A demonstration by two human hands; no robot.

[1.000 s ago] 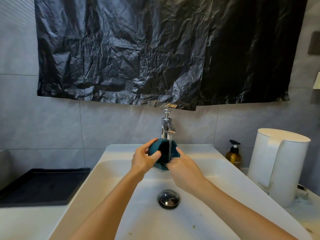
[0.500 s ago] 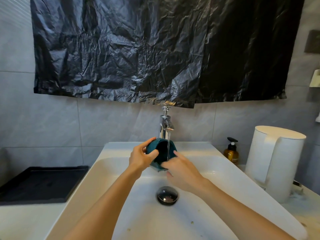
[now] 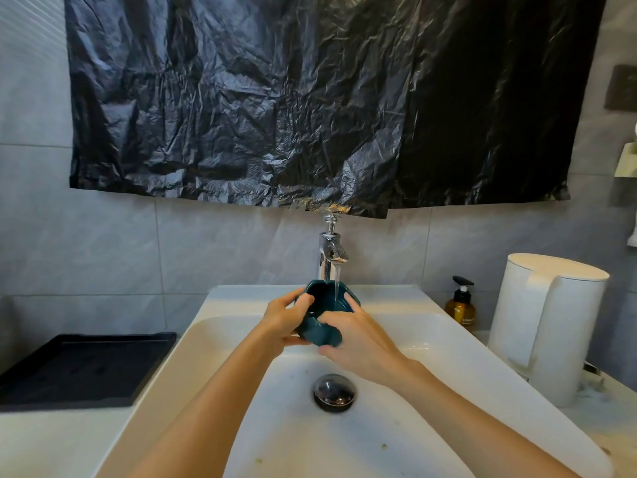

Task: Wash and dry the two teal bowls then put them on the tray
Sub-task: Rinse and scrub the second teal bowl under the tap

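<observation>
A small teal bowl [image 3: 322, 313] is tilted toward me under the chrome tap [image 3: 329, 251], and a thin stream of water runs into its opening. My left hand [image 3: 284, 319] grips its left side with the thumb on the rim. My right hand [image 3: 358, 338] holds its right and lower side, fingers against the rim. Both hands are above the white sink [image 3: 241, 305]. The black tray [image 3: 82, 369] lies on the counter to the left with nothing on it. I see only one teal bowl.
A drain plug [image 3: 333, 391] sits in the basin below my hands. A brown pump bottle [image 3: 460, 307] and a white kettle [image 3: 544, 326] stand on the right counter. Black plastic sheeting [image 3: 310, 98] hangs on the tiled wall above the tap.
The bowl has turned between my hands under the running water; my right hand has slid lower around its underside. The view has shifted slightly.
</observation>
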